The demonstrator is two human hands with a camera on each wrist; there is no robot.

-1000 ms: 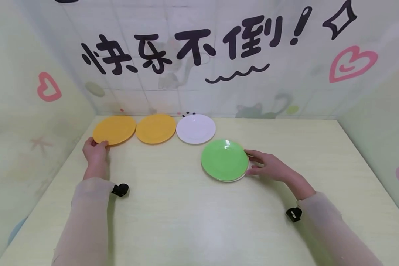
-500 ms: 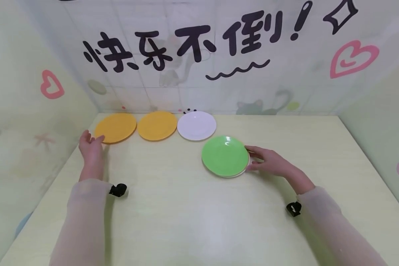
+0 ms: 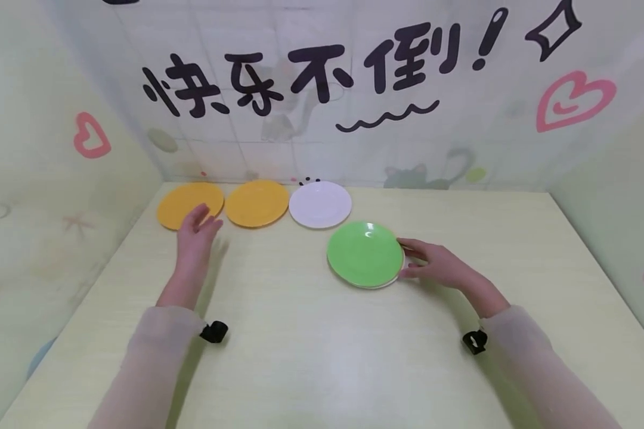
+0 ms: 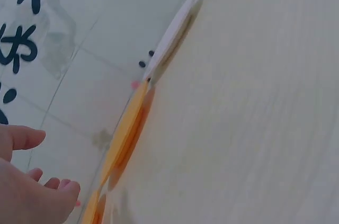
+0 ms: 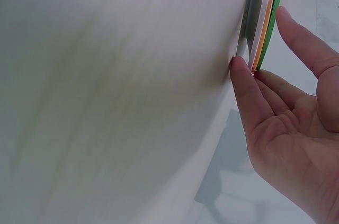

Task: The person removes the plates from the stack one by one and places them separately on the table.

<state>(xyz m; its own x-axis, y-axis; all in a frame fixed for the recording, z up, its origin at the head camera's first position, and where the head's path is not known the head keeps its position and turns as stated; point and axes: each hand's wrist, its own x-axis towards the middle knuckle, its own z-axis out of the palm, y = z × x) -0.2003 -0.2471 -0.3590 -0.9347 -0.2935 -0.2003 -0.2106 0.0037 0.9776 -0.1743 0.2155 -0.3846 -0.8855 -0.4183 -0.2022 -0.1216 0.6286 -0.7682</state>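
Note:
My left hand [image 3: 194, 238] hovers at the front of the far-left orange plate [image 3: 185, 199], fingers loosely spread and holding nothing. In the left wrist view its thumb and fingertips are apart. A second orange plate [image 3: 257, 204] and a white plate [image 3: 320, 205] continue the row. My right hand [image 3: 445, 264] grips the right rim of a small stack topped by a green plate [image 3: 364, 255]. In the right wrist view the thumb is at the green plate's edge [image 5: 275, 17] and the other fingers are by the lower rim. An orange edge [image 5: 264, 25] and a whitish one show beneath.
The pale wooden table [image 3: 300, 345] meets a printed back wall [image 3: 220, 143] right behind the plate row. Side walls stand left and right. A black wrist strap piece hangs at each sleeve.
My left hand has let go of the far-left orange plate's edge and moved right, in front of that plate. My right hand stays at the green-topped stack.

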